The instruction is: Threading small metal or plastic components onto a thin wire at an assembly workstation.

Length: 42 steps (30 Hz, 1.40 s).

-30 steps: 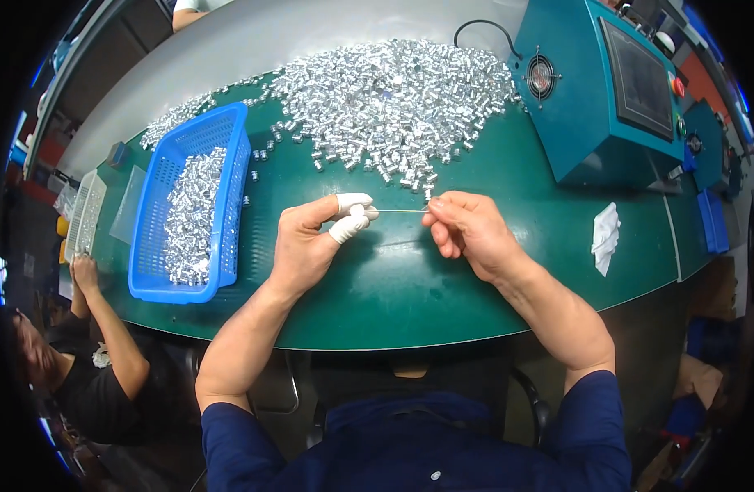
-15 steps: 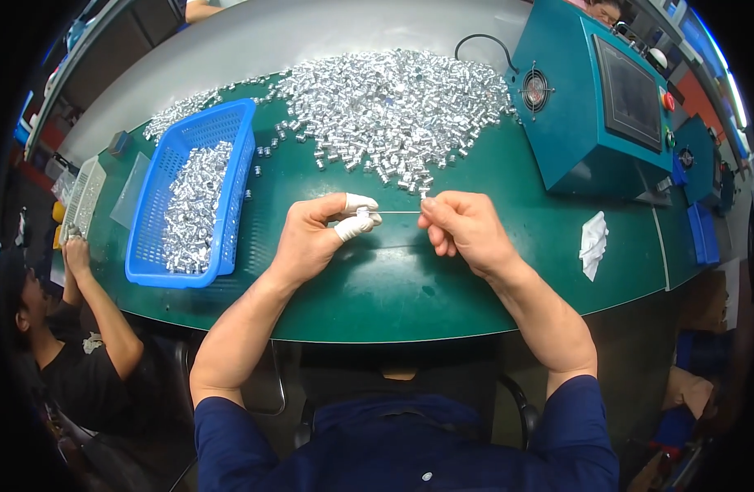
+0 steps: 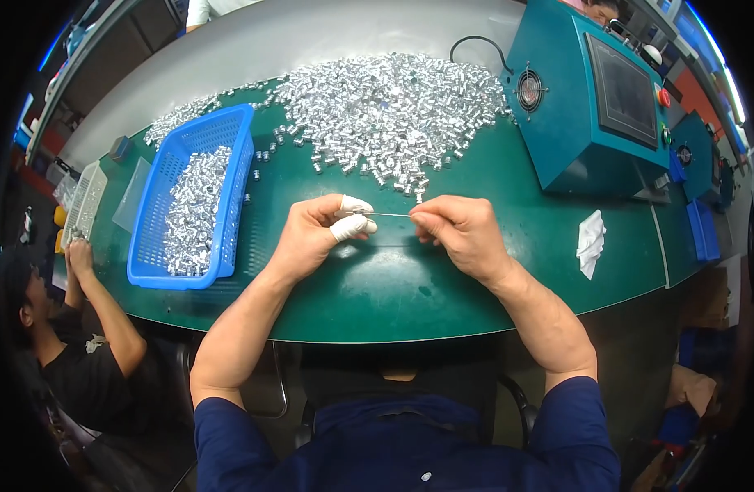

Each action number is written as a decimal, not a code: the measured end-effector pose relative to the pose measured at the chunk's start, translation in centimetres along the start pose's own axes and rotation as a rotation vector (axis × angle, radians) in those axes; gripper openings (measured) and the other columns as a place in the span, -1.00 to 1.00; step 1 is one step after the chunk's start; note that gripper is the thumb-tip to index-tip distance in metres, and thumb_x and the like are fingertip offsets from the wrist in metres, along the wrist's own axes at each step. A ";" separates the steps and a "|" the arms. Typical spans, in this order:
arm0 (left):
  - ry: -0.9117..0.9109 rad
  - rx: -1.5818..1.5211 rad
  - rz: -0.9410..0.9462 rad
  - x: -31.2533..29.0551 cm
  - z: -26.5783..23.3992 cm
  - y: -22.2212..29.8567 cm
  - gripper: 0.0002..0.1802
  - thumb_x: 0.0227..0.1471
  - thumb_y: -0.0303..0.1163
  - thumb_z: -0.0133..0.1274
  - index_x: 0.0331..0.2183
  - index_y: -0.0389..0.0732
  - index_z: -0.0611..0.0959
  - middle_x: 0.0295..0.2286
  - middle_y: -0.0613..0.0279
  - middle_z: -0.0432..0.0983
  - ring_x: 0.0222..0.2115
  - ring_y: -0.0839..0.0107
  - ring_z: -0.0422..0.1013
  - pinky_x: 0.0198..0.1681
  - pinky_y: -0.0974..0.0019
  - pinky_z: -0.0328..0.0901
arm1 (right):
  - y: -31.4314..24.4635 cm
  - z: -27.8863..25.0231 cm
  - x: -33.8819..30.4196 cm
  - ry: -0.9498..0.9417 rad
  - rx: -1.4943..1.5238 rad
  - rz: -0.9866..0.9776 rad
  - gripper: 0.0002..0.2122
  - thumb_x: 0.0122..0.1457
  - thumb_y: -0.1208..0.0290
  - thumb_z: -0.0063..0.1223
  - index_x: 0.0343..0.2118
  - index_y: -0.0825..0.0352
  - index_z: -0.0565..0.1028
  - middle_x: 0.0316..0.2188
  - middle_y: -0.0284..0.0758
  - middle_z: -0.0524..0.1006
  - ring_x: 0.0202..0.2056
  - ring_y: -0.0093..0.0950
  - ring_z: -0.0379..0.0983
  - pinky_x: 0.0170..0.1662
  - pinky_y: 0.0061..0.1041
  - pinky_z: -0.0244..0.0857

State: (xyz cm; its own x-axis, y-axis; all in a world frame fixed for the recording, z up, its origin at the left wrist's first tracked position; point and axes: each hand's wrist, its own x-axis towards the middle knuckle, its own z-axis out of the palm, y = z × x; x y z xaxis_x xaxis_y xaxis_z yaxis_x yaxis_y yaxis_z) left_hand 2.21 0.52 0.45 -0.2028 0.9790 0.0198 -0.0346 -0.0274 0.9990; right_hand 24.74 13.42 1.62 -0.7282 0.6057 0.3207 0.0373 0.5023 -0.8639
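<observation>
Surface (image 3: pixel 443 295), green and curved, carries the big heap of small silver pieces (image 3: pixel 393 107) and the blue basket (image 3: pixel 229 189) as before. Against the earlier views I see almost no shift: my left hand (image 3: pixel 311 238), two fingertips in white cots, pinches one end of a thin wire (image 3: pixel 391 215); my right hand (image 3: pixel 463 234) pinches the other. Wire stays taut between them, just below the heap's edge.

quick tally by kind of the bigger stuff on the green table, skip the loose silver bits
blue basket: 1
teal machine: 1
white cloth: 1
thin wire held between left hand and right hand: 1
heap of silver parts: 1
total: 5
</observation>
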 end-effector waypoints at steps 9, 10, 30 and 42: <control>0.000 -0.178 -0.046 0.2 -1.5 -0.2 -0.79 0.19 -0.46 0.14 -0.15 -0.32 0.68 -0.35 0.12 0.67 -0.36 0.44 0.56 -0.20 0.38 0.45 | -0.3 -0.3 0.7 0.116 -0.254 -0.407 -0.78 0.09 0.63 0.28 -0.17 0.39 0.61 -0.44 -0.29 0.60 -0.44 -0.50 0.56 -0.42 -0.57 0.42; -0.001 -0.178 -0.046 0.1 -1.4 -0.1 -0.79 0.19 -0.46 0.14 -0.15 -0.32 0.68 -0.35 0.12 0.67 -0.36 0.44 0.56 -0.20 0.38 0.45 | -0.3 -0.3 0.7 0.119 -0.280 -0.460 -0.81 0.11 0.63 0.26 -0.18 0.40 0.61 -0.48 -0.30 0.60 -0.46 -0.50 0.55 -0.44 -0.57 0.40; 0.005 0.036 -0.010 -0.1 -0.4 0.2 -0.80 0.13 -0.50 0.19 -0.17 -0.30 0.68 -0.35 0.16 0.68 -0.34 0.46 0.58 -0.24 0.40 0.47 | 0.2 0.0 0.1 0.034 0.015 -0.040 -0.87 0.27 0.47 0.16 -0.22 0.44 0.60 -0.53 -0.35 0.62 -0.55 -0.62 0.53 -0.50 -0.66 0.39; 0.013 -0.017 -0.064 0.0 -0.6 -0.1 -0.76 0.18 -0.38 0.19 -0.15 -0.30 0.68 -0.34 0.14 0.67 -0.39 0.47 0.56 -0.28 0.41 0.46 | 0.3 0.5 0.4 0.109 0.043 -0.152 -0.85 0.29 0.45 0.13 -0.25 0.45 0.59 -0.52 -0.32 0.61 -0.47 -0.62 0.55 -0.49 -0.66 0.36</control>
State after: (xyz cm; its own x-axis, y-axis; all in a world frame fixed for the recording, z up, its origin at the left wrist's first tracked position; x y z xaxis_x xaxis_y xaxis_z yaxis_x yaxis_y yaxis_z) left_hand 1.60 0.39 0.37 -0.2128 0.9761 -0.0444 -0.0646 0.0313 0.9974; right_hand 24.09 13.49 1.32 -0.6449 0.5893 0.4868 -0.0987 0.5673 -0.8175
